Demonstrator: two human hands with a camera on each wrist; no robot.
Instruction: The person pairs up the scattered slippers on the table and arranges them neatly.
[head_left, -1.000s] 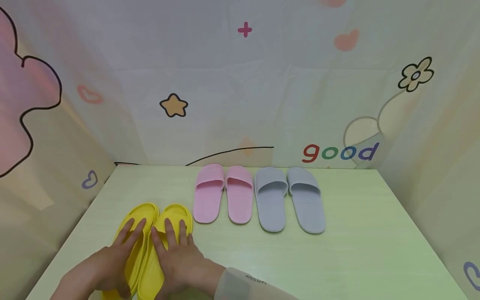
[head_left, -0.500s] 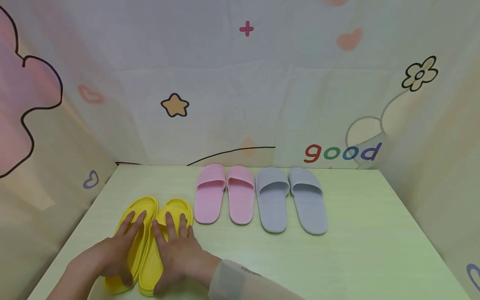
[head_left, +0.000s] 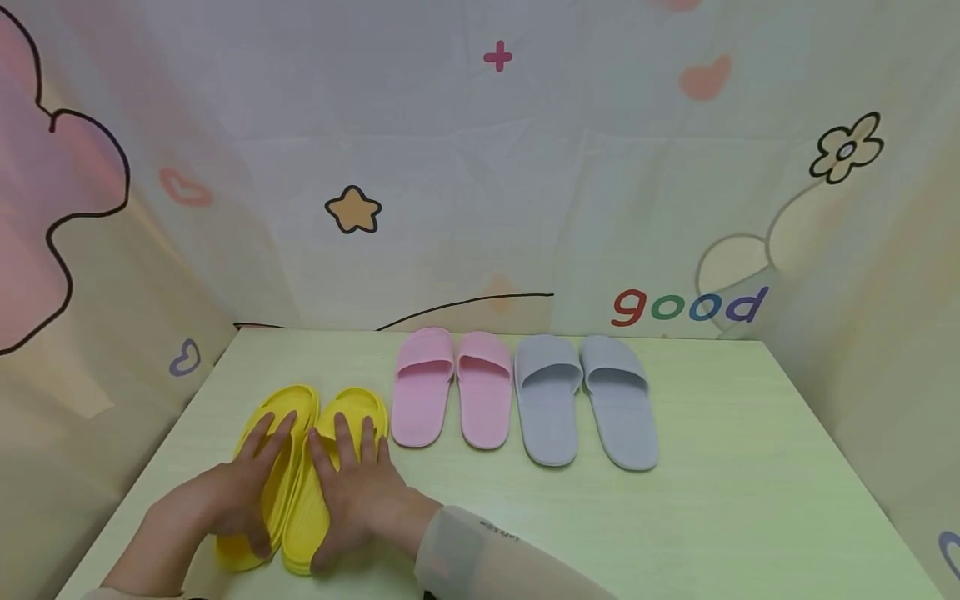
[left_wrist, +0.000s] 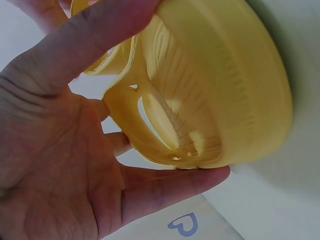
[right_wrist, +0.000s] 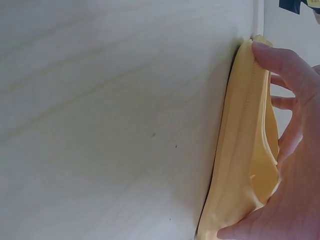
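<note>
A pair of yellow slippers lies side by side at the table's left front, toes pointing away. My left hand [head_left: 238, 493] grips the left yellow slipper [head_left: 294, 400], its thumb by the heel and its fingers spread toward the strap. In the left wrist view, thumb and fingers span that slipper [left_wrist: 235, 85]. Over the right yellow slipper [head_left: 302, 525], my right hand [head_left: 363, 498] holds on with the thumb near the heel and fingers across the strap. The right wrist view shows this slipper's side [right_wrist: 237, 135] low on the table, between thumb and fingertips.
Pink slippers [head_left: 420, 408] and grey slippers [head_left: 547, 425] stand in a row along the table's back edge, right of the yellow pair. A printed curtain [head_left: 450, 208] hangs behind and at both sides of the pale table [head_left: 720, 500].
Both hands have moved the yellow slippers forward, away from me, so their heels now show clear of the frame's bottom edge. The pink and grey pairs stay in place.
</note>
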